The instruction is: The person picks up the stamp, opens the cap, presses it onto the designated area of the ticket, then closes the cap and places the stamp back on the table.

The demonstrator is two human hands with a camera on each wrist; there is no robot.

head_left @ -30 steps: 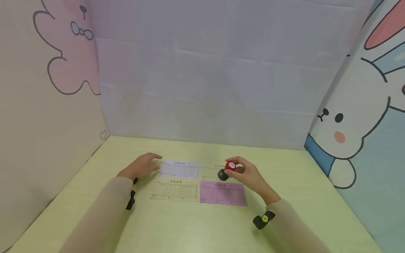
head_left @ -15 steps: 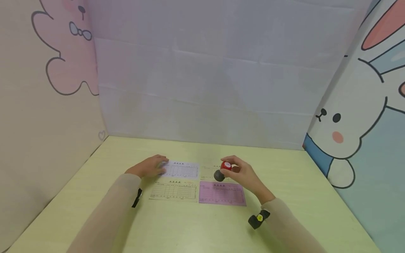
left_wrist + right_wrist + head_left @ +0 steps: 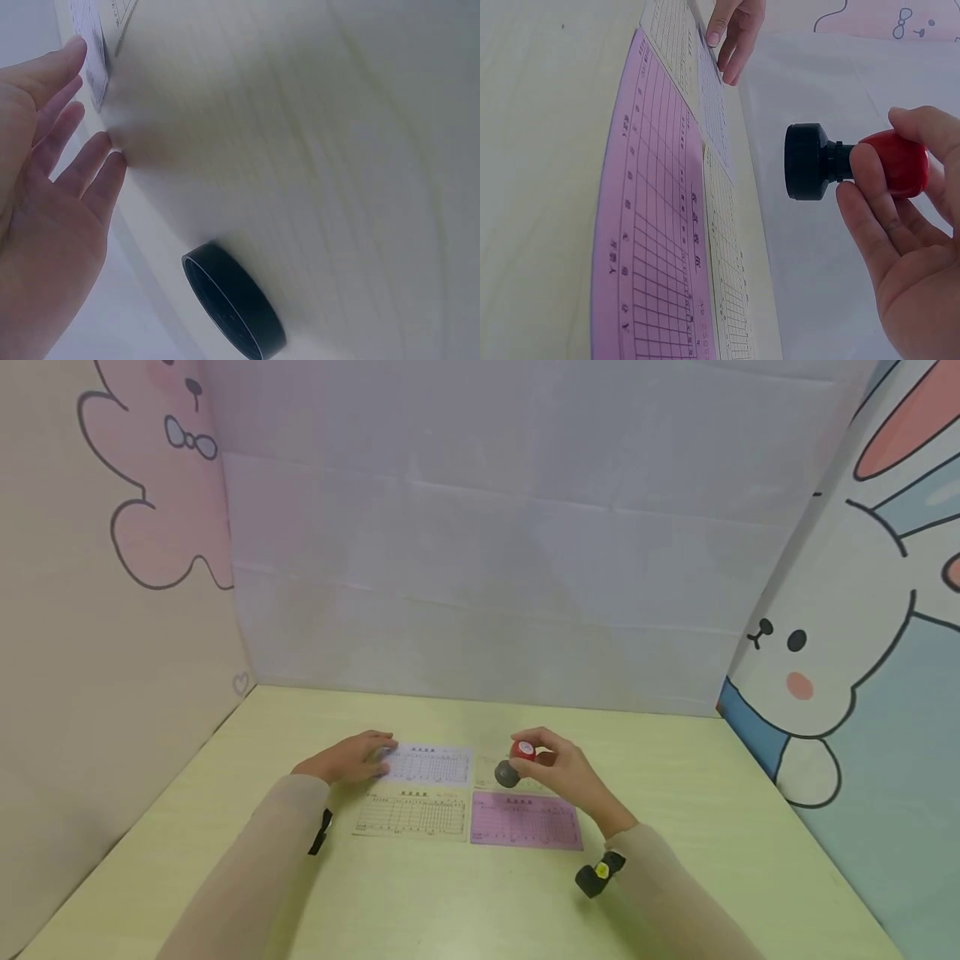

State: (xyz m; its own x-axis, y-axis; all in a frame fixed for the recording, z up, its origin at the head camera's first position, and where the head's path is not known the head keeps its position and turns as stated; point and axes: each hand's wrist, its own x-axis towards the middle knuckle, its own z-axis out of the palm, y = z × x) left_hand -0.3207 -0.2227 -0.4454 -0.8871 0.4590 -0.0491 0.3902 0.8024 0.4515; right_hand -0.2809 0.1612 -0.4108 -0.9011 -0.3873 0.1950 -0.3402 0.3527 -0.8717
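My right hand (image 3: 566, 772) pinches the red knob of a self-inking stamp (image 3: 806, 161), holding it above the forms. The stamp's black base points sideways in the right wrist view, clear of the paper. At the left edge of the pale lavender form (image 3: 427, 766) is my left hand (image 3: 348, 758), its fingers loosely extended and gripping nothing. In the left wrist view, the fingertips (image 3: 114, 159) reach the tabletop close to the paper. A pink form (image 3: 525, 821) and a pale yellow form (image 3: 411, 815) lie in the front row; another yellowish form (image 3: 727, 262) is partly hidden behind the stamp and right hand.
A black round cap (image 3: 244, 304) rests on the table near my left wrist. A white backdrop (image 3: 480, 568) rises behind the pale yellow table (image 3: 450, 902), and printed cartoon panels flank both sides.
My right hand has carried the stamp leftward over the forms. My left hand has moved right onto the lavender form's edge, then stayed nearly still.
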